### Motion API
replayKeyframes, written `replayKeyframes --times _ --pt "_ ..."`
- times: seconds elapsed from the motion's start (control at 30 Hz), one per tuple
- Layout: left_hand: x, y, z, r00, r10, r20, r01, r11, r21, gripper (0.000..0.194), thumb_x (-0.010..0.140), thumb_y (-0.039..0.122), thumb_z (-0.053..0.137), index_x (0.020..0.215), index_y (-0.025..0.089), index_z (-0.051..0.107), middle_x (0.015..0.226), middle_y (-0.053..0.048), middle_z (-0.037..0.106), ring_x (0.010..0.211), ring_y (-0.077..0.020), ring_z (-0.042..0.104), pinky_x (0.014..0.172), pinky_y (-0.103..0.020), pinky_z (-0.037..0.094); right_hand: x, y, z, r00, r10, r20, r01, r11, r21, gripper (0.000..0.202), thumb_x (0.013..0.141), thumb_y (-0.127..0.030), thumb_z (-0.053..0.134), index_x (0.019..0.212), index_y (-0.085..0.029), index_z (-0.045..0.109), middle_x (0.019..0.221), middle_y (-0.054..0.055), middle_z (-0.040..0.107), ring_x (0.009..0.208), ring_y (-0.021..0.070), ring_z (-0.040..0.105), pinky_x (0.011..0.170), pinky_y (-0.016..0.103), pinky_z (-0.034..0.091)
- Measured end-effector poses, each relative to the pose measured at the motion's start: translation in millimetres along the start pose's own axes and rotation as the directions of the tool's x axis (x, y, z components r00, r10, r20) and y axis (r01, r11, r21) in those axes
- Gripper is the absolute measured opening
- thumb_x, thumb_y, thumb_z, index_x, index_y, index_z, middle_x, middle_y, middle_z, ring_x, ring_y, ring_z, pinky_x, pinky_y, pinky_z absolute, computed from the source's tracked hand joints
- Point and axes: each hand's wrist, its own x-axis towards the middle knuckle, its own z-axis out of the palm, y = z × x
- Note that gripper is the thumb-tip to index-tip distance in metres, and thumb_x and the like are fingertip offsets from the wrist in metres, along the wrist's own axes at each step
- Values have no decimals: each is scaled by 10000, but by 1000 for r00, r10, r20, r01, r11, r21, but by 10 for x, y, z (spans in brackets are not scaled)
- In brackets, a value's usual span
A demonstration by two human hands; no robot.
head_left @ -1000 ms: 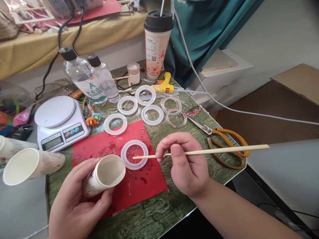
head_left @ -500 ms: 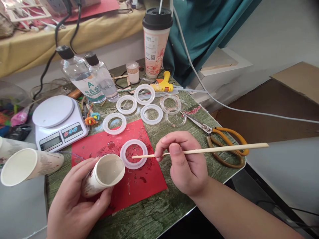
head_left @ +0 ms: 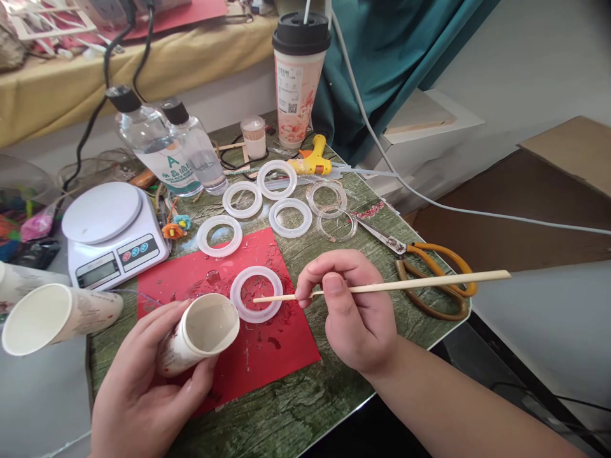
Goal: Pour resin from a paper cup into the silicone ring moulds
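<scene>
My left hand [head_left: 153, 375] is wrapped round a paper cup [head_left: 176, 350], tilted so that its mouth faces me and to the right; a clear liquid seems to lie inside. Between thumb and fingers, my right hand [head_left: 356, 312] pinches a wooden chopstick [head_left: 420, 282]. The stick's thin end reaches left over a white ring mould [head_left: 238, 308] on a red sheet [head_left: 286, 343] with glossy smears. Further back lie several more ring moulds [head_left: 218, 236]. Two clear rings [head_left: 337, 226] overlap to their right.
A kitchen scale [head_left: 114, 229] and two bottles [head_left: 162, 152] stand at the back left, with paper cups [head_left: 90, 312] below. On the right are scissors [head_left: 405, 254]; behind are a yellow glue gun [head_left: 315, 159] and a tall drink cup [head_left: 298, 89]. A cable [head_left: 363, 114] hangs at the right.
Almost nothing differs. The chopstick's thick end has shifted very slightly left with my right hand; my left hand still holds the paper cup in the same place.
</scene>
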Motion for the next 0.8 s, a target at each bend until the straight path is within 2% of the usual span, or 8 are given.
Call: replayKeyframes --times 0.3,0.57,0.8 --pt "-4 -20 5 1000 3 3 -3 1000 -6 445 1028 427 842 1465 363 787 1360 -54 868 1179 -327 868 1093 -496 717 -1 10 5 1000 7 7 -7 1000 16 133 1264 -326 663 1254 -263 781 922 4 805 714 136 753 657 265 682" --pt "11 -12 -2 1000 16 5 -15 1000 -24 438 1029 408 847 1459 352 789 1364 -47 871 1174 -312 871 1080 -465 716 6 8 -2 1000 0 11 0 999 -36 143 1269 -345 644 1239 -263 758 900 1 811 693 146 764 637 273 691" --pt "9 -11 -10 1000 16 -2 -16 1000 -17 458 1011 408 849 1463 361 790 1353 -54 879 1165 -335 876 1075 -501 734 5 10 0 1000 10 10 -10 999 -35 136 1264 -343 655 1232 -266 762 899 1 811 696 146 763 640 274 689"
